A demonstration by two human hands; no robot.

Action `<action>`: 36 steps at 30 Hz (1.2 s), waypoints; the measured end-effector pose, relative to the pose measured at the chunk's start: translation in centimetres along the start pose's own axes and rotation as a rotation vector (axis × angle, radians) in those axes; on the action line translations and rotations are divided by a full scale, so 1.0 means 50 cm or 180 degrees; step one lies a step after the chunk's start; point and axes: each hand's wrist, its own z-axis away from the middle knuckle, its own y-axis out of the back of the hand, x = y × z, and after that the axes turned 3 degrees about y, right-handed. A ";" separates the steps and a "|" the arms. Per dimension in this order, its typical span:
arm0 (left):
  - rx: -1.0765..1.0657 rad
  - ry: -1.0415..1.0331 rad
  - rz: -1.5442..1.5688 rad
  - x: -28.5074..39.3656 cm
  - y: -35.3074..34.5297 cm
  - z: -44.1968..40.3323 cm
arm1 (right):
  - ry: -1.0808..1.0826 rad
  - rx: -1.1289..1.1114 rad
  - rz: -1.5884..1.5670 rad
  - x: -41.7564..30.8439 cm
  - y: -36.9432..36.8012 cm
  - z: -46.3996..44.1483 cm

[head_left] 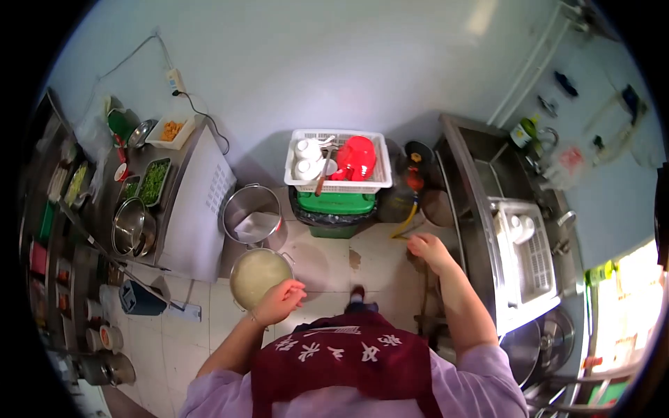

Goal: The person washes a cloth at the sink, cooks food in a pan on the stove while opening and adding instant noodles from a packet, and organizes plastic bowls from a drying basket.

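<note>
My left hand [281, 301] is over the near right rim of a metal pot [260, 275] of cloudy, pale liquid. Its fingers are loosely bent and slightly apart, with nothing in them. Out to the right, my right hand [428, 249] hangs above the floor with its fingers curled together, and nothing shows in it. A yellow hose [405, 228] lies just beyond that hand; I see no grip on it. Behind the pale liquid stands a taller metal pot [252, 217] with a light-coloured piece inside.
A white basket [298, 180] with white cups and a red container rests on a green bin [336, 203] by the wall. At right is a metal sink [488, 174] holding a white basket [507, 244]. A counter [180, 159] with food trays and bowls [134, 226] stands at left.
</note>
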 end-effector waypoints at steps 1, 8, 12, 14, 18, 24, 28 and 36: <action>0.0142 0.0117 0.0100 -0.001 0.019 -0.011 | -0.0009 -0.0270 -0.0067 0.011 -0.010 -0.103; 0.1642 0.0926 0.0283 0.034 0.121 -0.124 | -0.0387 0.0531 0.1340 0.083 -0.159 -0.768; 0.1786 0.1227 0.0572 0.093 0.147 -0.245 | -0.1195 0.0512 0.1945 0.083 -0.225 -0.926; 0.1844 0.1119 0.0602 0.118 0.153 -0.299 | -0.1583 0.0340 0.1546 0.113 -0.250 -0.968; 0.1787 0.1349 0.0787 0.139 0.149 -0.352 | -0.2608 0.1311 0.2219 0.093 -0.354 -1.001; 0.2166 0.1534 0.1061 0.111 0.145 -0.335 | -0.3198 0.2294 0.2304 0.067 -0.405 -1.033; 0.2337 0.1620 0.1092 0.094 0.141 -0.325 | -0.3215 0.2718 0.2307 0.086 -0.433 -1.062; 0.2219 0.1625 0.0834 0.077 0.170 -0.319 | -0.3112 0.2481 0.2077 0.088 -0.425 -1.064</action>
